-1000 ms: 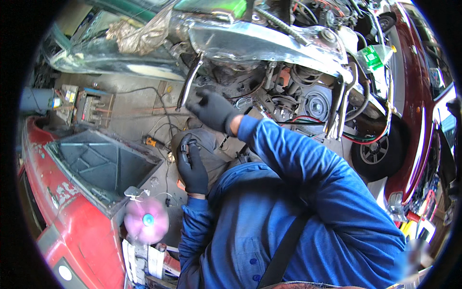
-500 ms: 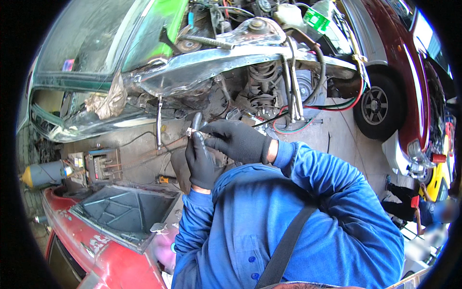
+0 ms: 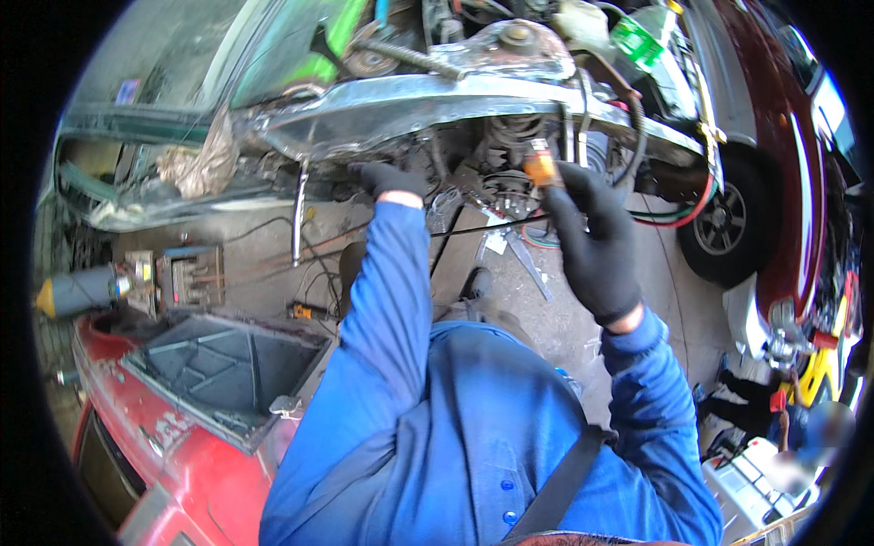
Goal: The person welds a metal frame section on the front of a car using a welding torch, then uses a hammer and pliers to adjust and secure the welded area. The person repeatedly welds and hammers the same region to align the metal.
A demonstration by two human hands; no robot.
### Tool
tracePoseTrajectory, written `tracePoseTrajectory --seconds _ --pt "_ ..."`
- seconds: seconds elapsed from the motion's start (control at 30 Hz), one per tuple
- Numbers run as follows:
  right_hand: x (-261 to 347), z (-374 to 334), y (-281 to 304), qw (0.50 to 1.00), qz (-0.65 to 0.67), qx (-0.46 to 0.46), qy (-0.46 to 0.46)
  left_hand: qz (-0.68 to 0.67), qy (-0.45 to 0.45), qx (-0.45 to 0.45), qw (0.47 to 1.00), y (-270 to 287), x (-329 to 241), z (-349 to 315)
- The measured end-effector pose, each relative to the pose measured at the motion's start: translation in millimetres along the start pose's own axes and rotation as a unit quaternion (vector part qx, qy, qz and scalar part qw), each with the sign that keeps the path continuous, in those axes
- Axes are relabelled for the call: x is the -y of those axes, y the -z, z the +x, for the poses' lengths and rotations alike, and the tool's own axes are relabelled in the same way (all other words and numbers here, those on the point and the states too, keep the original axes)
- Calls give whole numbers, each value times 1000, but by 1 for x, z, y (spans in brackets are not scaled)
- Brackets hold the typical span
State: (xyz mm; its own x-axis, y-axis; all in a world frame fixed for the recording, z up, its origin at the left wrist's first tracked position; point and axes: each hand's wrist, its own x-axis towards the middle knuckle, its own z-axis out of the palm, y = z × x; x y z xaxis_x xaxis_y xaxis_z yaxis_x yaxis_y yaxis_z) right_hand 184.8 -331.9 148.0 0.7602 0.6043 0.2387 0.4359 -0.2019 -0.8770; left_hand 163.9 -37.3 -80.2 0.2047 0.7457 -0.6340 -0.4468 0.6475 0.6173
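Observation:
Up at the stripped front of the car, my right hand (image 3: 596, 246) in a black glove pinches a small orange piece (image 3: 541, 167) with a pale end, blurred by motion. Behind that piece sit the coil spring and hub (image 3: 508, 187) of the front suspension. My left hand (image 3: 393, 180), also gloved, reaches in under the long bare-metal fender rail (image 3: 410, 111). Its fingertips fade into the dark area there, so what they touch is hidden. Left of it, a long shiny tool (image 3: 299, 218) hangs down from the rail.
A red car panel (image 3: 173, 437) with a dark window frame (image 3: 228, 378) lies at lower left. A grey-yellow cylinder (image 3: 77, 293) stands beside a metal box (image 3: 193, 280). Hoses (image 3: 674, 217) and a maroon vehicle's wheel (image 3: 719, 218) are at right; another person (image 3: 787, 423) stands beyond.
My hands have come apart from working together in front of my chest. The left has moved up under the rail; the right has gone up and right with the orange piece.

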Motion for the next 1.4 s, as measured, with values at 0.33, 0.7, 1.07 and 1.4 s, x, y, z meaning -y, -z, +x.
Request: tracePoseTrajectory --seconds 0.33,0.7,1.07,1.4 --pt "-4 148 -32 962 -150 55 221 16 -138 -20 990 -2 40 -47" --pt "-79 250 -161 897 -312 68 307 105 -13 110 988 4 -9 -36" --pt "-82 293 -162 850 -376 159 333 92 -9 57 994 -8 -6 -30" --pt "-107 345 -196 788 -503 183 304 116 -22 71 990 -4 -7 -42"
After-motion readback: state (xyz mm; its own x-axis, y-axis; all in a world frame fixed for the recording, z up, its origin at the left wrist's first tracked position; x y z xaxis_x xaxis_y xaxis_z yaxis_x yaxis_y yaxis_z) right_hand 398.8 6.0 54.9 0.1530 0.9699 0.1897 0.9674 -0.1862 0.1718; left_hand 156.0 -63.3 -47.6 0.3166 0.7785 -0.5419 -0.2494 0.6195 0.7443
